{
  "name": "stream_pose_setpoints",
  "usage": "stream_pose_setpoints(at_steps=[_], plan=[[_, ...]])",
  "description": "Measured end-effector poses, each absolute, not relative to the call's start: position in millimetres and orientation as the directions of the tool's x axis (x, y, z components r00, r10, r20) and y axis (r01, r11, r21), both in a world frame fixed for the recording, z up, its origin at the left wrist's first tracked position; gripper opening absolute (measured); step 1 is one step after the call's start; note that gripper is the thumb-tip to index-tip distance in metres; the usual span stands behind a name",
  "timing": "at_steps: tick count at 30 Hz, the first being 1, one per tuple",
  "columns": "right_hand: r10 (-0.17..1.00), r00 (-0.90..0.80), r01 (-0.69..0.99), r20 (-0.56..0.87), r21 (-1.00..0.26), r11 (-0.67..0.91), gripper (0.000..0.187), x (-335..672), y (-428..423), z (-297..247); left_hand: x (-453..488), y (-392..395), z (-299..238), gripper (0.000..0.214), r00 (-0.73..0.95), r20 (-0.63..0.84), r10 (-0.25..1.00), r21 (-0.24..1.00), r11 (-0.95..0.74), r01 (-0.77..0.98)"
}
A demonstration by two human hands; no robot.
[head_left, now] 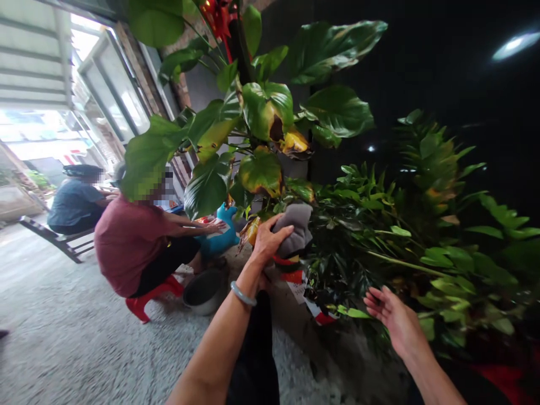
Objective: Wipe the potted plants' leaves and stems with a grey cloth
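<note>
1. Read the step in hand as leaf wiping: left hand clenched around a grey cloth, held against the lower leaves of the big-leaved plant, beneath a yellowed leaf.
2. Note the right hand: empty, palm up, fingers spread, near the low shrub, apart from it.
3. For a further stroke, support the leaf from beneath; keep pressure light.
4. Treat cloth-to-leaf contact as unconfirmed. Stem base hidden behind cloth and foliage; backdrop black.

You had open gravel floor on your left, as far as the crouching person and the metal bowl. Ahead, broad leaves crowded your left hand and its grey cloth. Dense low foliage walled off the space beyond your right hand, which hung spread in a clear gap.
</note>
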State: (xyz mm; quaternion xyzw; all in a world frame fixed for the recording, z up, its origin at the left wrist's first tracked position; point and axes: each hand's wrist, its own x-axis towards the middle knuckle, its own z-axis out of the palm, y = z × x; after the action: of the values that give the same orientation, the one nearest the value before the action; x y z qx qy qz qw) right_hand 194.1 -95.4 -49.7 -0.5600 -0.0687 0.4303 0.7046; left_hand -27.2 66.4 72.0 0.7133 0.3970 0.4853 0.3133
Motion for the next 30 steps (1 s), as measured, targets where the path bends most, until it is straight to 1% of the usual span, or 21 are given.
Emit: stream_pose_setpoints(at_steps=[1, 2, 3, 5, 7, 8, 10, 11, 12, 14, 16, 18, 20, 22, 24, 25, 27, 29, 30], plan=[[0.682, 0.622, -0.528, -0.384, -0.849, 0.003, 0.027, 192.7, -94.3, -48.5, -21.6, 69.4, 76.3, 0.044, 0.172, 0.468, 0.867, 0.820, -0.498, 0.280], [0.681, 0.625, -0.525, -0.381, -0.851, 0.006, 0.027, 191.0, -93.1, -47.4, -16.6, 71.8, 76.2, 0.045, 0.156, 0.461, 0.874, 0.811, -0.486, 0.326], [0.680, 0.629, -0.522, -0.377, -0.853, 0.009, 0.027, 189.1, -92.0, -46.4, -12.9, 72.9, 71.7, 0.046, 0.164, 0.424, 0.891, 0.798, -0.453, 0.397], [0.680, 0.635, -0.511, -0.366, -0.859, 0.015, 0.027, 185.9, -90.5, -45.2, -10.7, 70.8, 52.4, 0.046, 0.226, 0.275, 0.935, 0.740, -0.355, 0.571], [0.683, 0.637, -0.498, -0.357, -0.867, 0.012, 0.029, 184.5, -90.5, -45.5, -16.0, 63.9, 27.9, 0.046, 0.313, 0.071, 0.947, 0.654, -0.281, 0.702], [0.685, 0.638, -0.491, -0.352, -0.871, 0.010, 0.030, 184.7, -91.1, -46.1, -20.9, 59.7, 17.3, 0.046, 0.369, -0.033, 0.929, 0.633, -0.266, 0.727], [0.686, 0.641, -0.477, -0.343, -0.879, 0.006, 0.032, 186.8, -93.3, -48.2, -32.8, 52.3, 5.4, 0.046, 0.506, -0.207, 0.837, 0.659, -0.263, 0.705], [0.686, 0.644, -0.471, -0.340, -0.882, 0.006, 0.033, 188.5, -94.5, -49.4, -38.5, 49.9, 5.1, 0.046, 0.575, -0.257, 0.777, 0.697, -0.263, 0.667], [0.684, 0.647, -0.466, -0.337, -0.885, 0.006, 0.033, 190.4, -95.6, -50.7, -43.6, 48.9, 8.5, 0.048, 0.632, -0.277, 0.723, 0.742, -0.258, 0.619], [0.683, 0.649, -0.461, -0.334, -0.888, 0.004, 0.032, 194.1, -97.0, -52.6, -50.4, 50.0, 22.3, 0.054, 0.696, -0.253, 0.672, 0.820, -0.232, 0.522], [0.686, 0.648, -0.457, -0.331, -0.889, 0.003, 0.029, 196.5, -96.8, -53.6, -53.0, 53.5, 37.2, 0.060, 0.705, -0.199, 0.680, 0.871, -0.207, 0.446], [0.689, 0.647, -0.457, -0.328, -0.889, 0.005, 0.026, 197.2, -95.4, -53.7, -52.9, 55.8, 44.1, 0.062, 0.694, -0.167, 0.700, 0.895, -0.188, 0.405], [0.690, 0.646, -0.458, -0.326, -0.889, 0.009, 0.024, 196.4, -93.6, -53.4, -52.8, 54.9, 40.7, 0.059, 0.679, -0.173, 0.713, 0.892, -0.179, 0.415], [0.689, 0.647, -0.460, -0.326, -0.888, 0.012, 0.023, 194.7, -92.2, -52.9, -54.5, 51.0, 32.6, 0.054, 0.658, -0.198, 0.727, 0.862, -0.191, 0.470], [0.686, 0.649, -0.462, -0.328, -0.887, 0.013, 0.021, 192.7, -91.7, -51.9, -57.8, 46.5, 29.5, 0.048, 0.630, -0.180, 0.756, 0.839, -0.216, 0.499], [0.683, 0.651, -0.465, -0.332, -0.885, 0.013, 0.021, 191.8, -91.8, -51.1, -59.4, 45.0, 32.0, 0.047, 0.606, -0.130, 0.785, 0.849, -0.228, 0.477], [0.676, 0.653, -0.472, -0.341, -0.882, 0.012, 0.021, 190.2, -92.4, -48.8, -60.2, 45.1, 45.6, 0.047, 0.504, 0.058, 0.862, 0.896, -0.268, 0.355], [0.674, 0.652, -0.478, -0.348, -0.878, 0.010, 0.022, 189.1, -92.9, -46.2, -55.3, 49.9, 65.3, 0.049, 0.300, 0.301, 0.906, 0.909, -0.367, 0.199], [0.675, 0.650, -0.481, -0.349, -0.877, 0.009, 0.022, 188.7, -92.9, -45.0, -50.5, 53.6, 74.4, 0.050, 0.184, 0.400, 0.898, 0.893, -0.427, 0.144]])
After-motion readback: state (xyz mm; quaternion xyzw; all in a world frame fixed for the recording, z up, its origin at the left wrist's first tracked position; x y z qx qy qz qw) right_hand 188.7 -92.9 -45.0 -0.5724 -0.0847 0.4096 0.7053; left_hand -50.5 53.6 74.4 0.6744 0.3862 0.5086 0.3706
